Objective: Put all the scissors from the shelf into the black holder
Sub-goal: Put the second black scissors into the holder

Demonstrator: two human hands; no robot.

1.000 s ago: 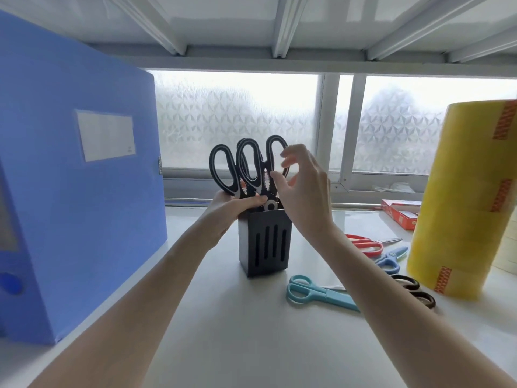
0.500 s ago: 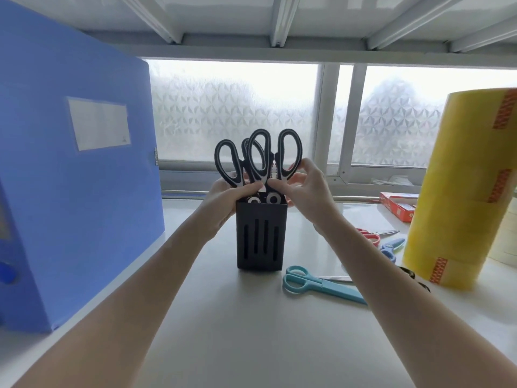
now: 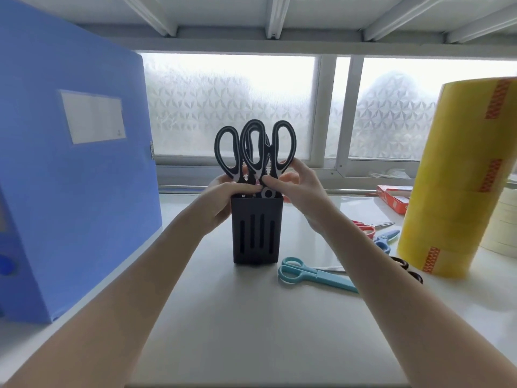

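A black slotted holder (image 3: 256,231) stands mid-shelf with two black-handled scissors (image 3: 282,147) upright in it, handles sticking out above the rim. My left hand (image 3: 221,203) wraps the holder's left top edge, thumb across the rim. My right hand (image 3: 299,191) pinches the lower handle of the right black scissors. On the shelf to the right lie teal scissors (image 3: 310,274), red scissors (image 3: 366,228), blue scissors (image 3: 384,239) and dark-handled scissors (image 3: 408,271), the last partly hidden by my right arm.
A tall blue file box (image 3: 70,169) stands at the left. A stack of yellow tape rolls (image 3: 458,175) rises at the right, paler rolls (image 3: 500,231) behind it. A red box (image 3: 394,198) lies near the frosted window. The shelf above is low overhead.
The black scissors in my right hand have sunk deeper into the holder and straightened beside the other pair. My left hand stays on the holder's rim.
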